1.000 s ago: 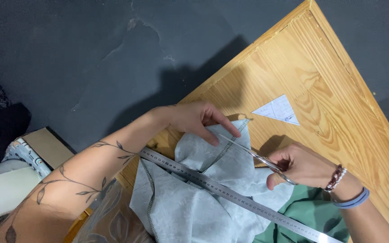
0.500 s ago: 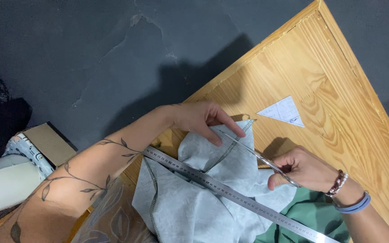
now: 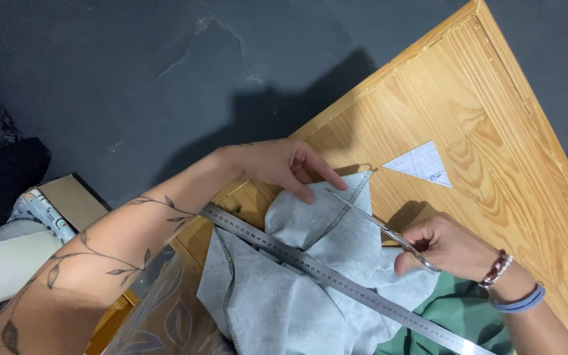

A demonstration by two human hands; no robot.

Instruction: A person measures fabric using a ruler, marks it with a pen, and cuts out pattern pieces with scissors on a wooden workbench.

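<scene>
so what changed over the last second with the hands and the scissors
Very little. The right hand holds the scissors on the grey cloth as before, and the left hand keeps pressing the cloth's corner. The steel ruler and paper triangle lie where they were; only the view shifted slightly.

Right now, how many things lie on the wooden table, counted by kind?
Grey cloth: 1
Green cloth: 1
Metal ruler: 1
Scissors: 1
White paper triangle: 1
Total: 5
</scene>
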